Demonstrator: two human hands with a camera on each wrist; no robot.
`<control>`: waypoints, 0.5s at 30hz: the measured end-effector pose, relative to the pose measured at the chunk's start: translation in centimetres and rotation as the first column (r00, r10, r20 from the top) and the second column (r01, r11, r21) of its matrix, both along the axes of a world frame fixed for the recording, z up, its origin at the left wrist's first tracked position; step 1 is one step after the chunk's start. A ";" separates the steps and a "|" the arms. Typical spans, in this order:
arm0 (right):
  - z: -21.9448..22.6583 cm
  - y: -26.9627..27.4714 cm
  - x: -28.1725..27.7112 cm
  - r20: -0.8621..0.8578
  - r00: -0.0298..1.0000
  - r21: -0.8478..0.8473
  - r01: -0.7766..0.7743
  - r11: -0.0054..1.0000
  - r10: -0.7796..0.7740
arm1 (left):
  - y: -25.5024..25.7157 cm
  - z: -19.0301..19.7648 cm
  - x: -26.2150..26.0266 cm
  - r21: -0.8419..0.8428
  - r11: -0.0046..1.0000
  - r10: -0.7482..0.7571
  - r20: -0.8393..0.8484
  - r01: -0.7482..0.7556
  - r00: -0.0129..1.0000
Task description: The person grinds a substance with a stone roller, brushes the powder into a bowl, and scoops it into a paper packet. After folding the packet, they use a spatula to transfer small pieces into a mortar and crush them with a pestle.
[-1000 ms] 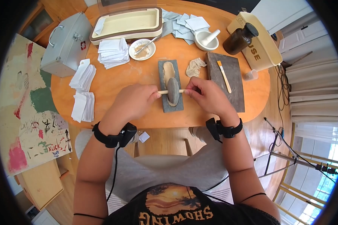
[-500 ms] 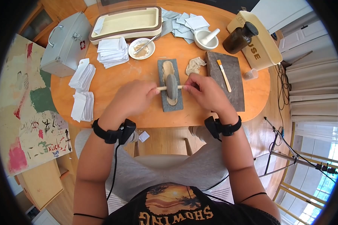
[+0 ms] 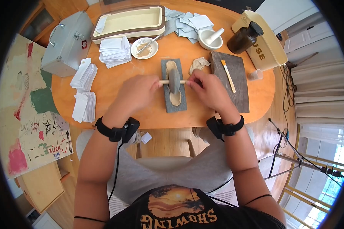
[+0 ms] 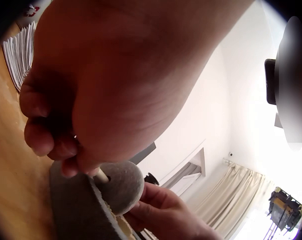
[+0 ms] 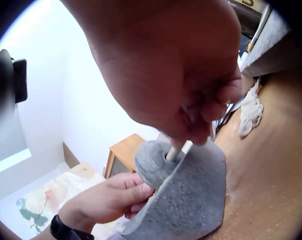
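A grey stone grinding wheel [image 3: 174, 82] stands on edge in the long groove of a grey stone trough [image 3: 184, 102]. Pale tan powder [image 3: 176, 100] lines the groove. Through the wheel's centre runs a light wooden axle [image 3: 164, 82], sticking out on both sides. My left hand [image 3: 137, 93] pinches its left end between thumb and fingers. On the other side, my right hand [image 3: 210, 89] pinches the right end. The right wrist view shows the wheel [image 5: 155, 164] and the axle [image 5: 173, 151] entering its hole, close under my right fingertips.
A crumpled cloth [image 3: 198, 65] and a dark slab [image 3: 239, 97] bearing a brush [image 3: 228, 74] lie right. Behind are a powder dish [image 3: 151, 52], a mortar [image 3: 214, 44] and a brown jar [image 3: 240, 42]. Paper stacks [image 3: 114, 53] and a metal case [image 3: 65, 47] stand left.
Both hands have pushed the wheel along the groove, away from my body toward the trough's far half. More of the groove's near end now shows. Both grips on the axle are kept.
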State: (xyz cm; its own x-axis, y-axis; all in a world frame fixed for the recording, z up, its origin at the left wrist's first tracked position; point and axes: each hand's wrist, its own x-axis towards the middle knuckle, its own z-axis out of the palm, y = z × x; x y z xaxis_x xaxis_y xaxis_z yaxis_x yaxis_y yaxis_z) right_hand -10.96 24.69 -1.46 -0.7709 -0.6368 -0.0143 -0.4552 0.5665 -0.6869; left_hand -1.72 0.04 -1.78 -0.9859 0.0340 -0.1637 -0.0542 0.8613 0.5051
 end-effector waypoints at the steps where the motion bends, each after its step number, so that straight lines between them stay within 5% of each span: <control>1: 0.0 -0.3 -0.3 -0.001 0.999 -0.012 0.047 0.999 -0.047 | 0.0 0.1 -0.5 -0.023 0.998 0.064 -0.003 -0.064 0.998; 10: -0.2 1.2 0.2 0.033 0.997 -0.017 -0.074 0.997 0.074 | -0.1 0.1 1.3 0.030 0.994 -0.108 0.013 0.107 0.994; 15: -1.0 -0.1 -0.6 -0.053 0.998 -0.037 0.020 0.999 -0.022 | -0.1 -0.3 -0.5 -0.010 1.000 0.009 -0.039 -0.009 0.999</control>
State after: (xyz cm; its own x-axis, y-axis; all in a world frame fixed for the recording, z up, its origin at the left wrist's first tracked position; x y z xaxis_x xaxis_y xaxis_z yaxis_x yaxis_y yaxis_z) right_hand -11.59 24.56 -2.43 -0.7829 -0.6200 0.0504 -0.4804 0.5511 -0.6822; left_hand -2.24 -0.04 -2.12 -0.9918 0.0237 -0.1254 -0.0424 0.8658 0.4986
